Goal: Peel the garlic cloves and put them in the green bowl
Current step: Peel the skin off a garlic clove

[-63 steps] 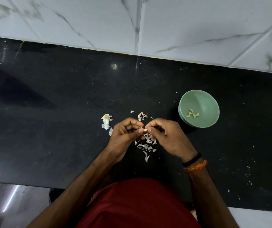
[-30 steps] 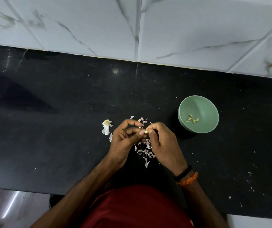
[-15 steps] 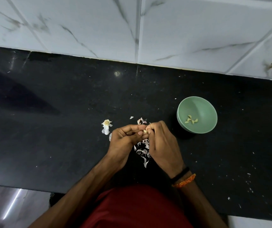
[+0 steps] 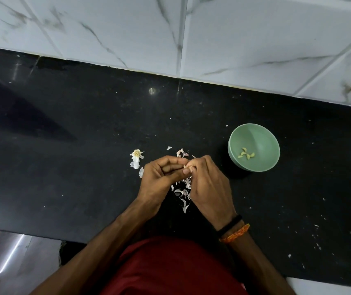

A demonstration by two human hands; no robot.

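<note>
Left hand (image 4: 159, 177): fingers curled, thumb tip pressed toward the right hand's fingertips; it pinches a small garlic clove (image 4: 185, 166) at the point where both hands meet.
Right hand (image 4: 207, 184): fingers curled inward, fingertips on the same clove, back of hand facing the camera; grasping the clove together with the left.
Garlic clove: only a pale sliver shows between the fingertips, held above the bench (image 4: 64, 156); whether skin is on it cannot be told.
Green bowl (image 4: 261, 137): upright on the bench, to the right of the hands and apart from them.
Peeled cloves (image 4: 246, 155): a small cluster of yellowish pieces lying on the bowl bottom, touching one another.
Skin scraps (image 4: 182, 191): pale pinkish flakes scattered on the bench under and between the hands, a few more just beyond the fingertips.
Garlic root stub (image 4: 136, 153): whitish tuft with loose skin, on the bench just left of the left hand.
Bench: black, polished, dotted with white specks, more of them toward the right side.
Wall tiles (image 4: 255, 39): white, grey-veined, meeting the far edge of the bench.
Wristbands (image 4: 233, 229): one black, one orange, side by side on the right wrist.
Red garment (image 4: 170, 269): fills the lower centre of the view.
</note>
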